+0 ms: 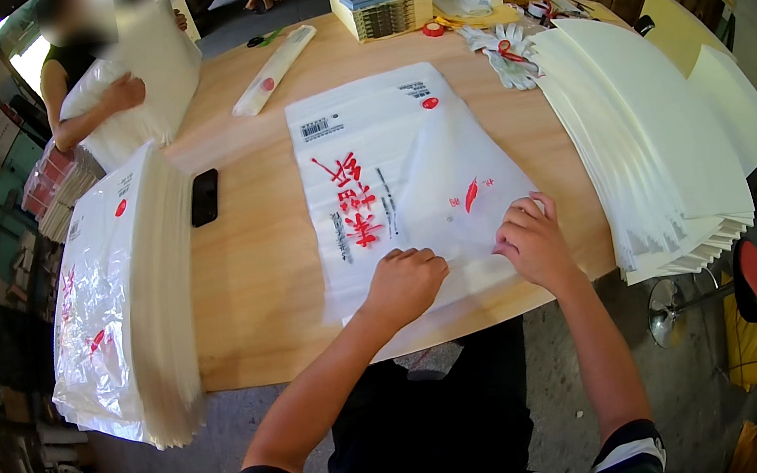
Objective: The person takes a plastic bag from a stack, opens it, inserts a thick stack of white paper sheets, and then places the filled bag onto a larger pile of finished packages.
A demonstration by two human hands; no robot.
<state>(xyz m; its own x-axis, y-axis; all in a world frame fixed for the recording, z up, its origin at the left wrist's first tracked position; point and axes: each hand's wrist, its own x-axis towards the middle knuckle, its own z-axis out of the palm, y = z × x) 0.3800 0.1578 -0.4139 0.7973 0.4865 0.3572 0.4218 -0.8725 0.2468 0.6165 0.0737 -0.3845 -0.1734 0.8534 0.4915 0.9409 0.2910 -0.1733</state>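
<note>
In front of me a clear plastic bag with red and black printing lies on the table, white sheet material showing through it. My left hand is closed, knuckles up, at the bag's near edge; its fingertips are hidden and seem to grip the film. At the bag's near right corner my right hand has its fingers curled and pinching the film. Between both hands the near end of the bag is slightly rumpled.
On the left stands a tall stack of packed bags, beside a black phone. Fanned white sheets lie at right, near grey gloves. A long wrapped pack lies farther back. A co-worker holds a large white bundle.
</note>
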